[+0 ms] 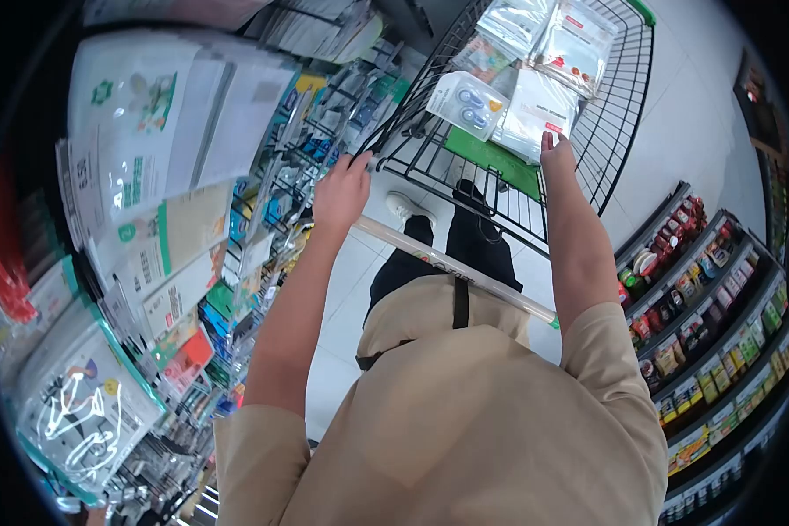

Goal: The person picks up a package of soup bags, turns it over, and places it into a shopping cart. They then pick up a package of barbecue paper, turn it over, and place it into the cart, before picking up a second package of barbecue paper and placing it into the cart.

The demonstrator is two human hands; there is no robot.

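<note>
A black wire shopping cart (pixel 623 131) stands before me, its pale push handle (pixel 456 267) crossing at my waist. At the cart's rear left corner my left hand (pixel 342 191) is closed, fingers curled on the black frame. My right hand (pixel 558 151) reaches over the basket with fingers stretched out and apart, fingertips right at the lower edge of a white flat package (pixel 539 110). Beside that package lies a clear blister pack (pixel 467 105) with blue round items. Further into the basket are another white package with red print (pixel 577 46) and a silvery packet (pixel 515 24).
Close on my left, a rack holds hanging packaged goods (pixel 140 131), some near my left forearm. Shelves of small packets and jars (pixel 719 342) rise on the right. A green panel (pixel 495 162) sits at the cart's near end. Pale floor tiles (pixel 688 96) run alongside the cart.
</note>
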